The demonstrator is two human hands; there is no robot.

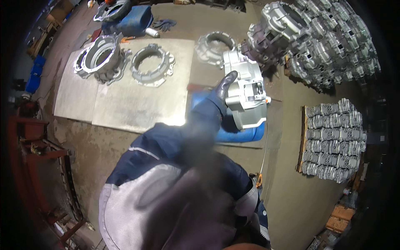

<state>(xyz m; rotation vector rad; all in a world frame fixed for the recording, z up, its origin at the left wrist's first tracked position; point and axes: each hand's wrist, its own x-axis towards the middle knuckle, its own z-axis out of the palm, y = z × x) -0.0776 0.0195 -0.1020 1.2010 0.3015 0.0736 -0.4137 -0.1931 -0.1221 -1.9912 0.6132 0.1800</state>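
My left hand (pixel 227 87), in a dark glove, grips the near-left edge of a silver metal housing casting (pixel 246 93). Its thumb lies over the rim. The casting stands tilted over a blue plastic drum (pixel 246 135) lying on its side; whether the two touch is hard to tell. My right arm is bent close to my body, its dark sleeve (pixel 235 177) low in the picture. Beside that sleeve is a thin rod with an orange handle (pixel 259 180), pointing up toward the casting. My right hand's fingers are hidden there.
Ring-shaped castings stand on pale floor boards (pixel 137 108) at the left; another ring casting (pixel 216 46) is behind mine. Stacked castings (pixel 333 50) fill the far right, with a palletted stack (pixel 332 141) nearer. A red metal frame (pixel 25 154) stands left. Gloves (pixel 166 24) lie near another blue drum (pixel 132 21).
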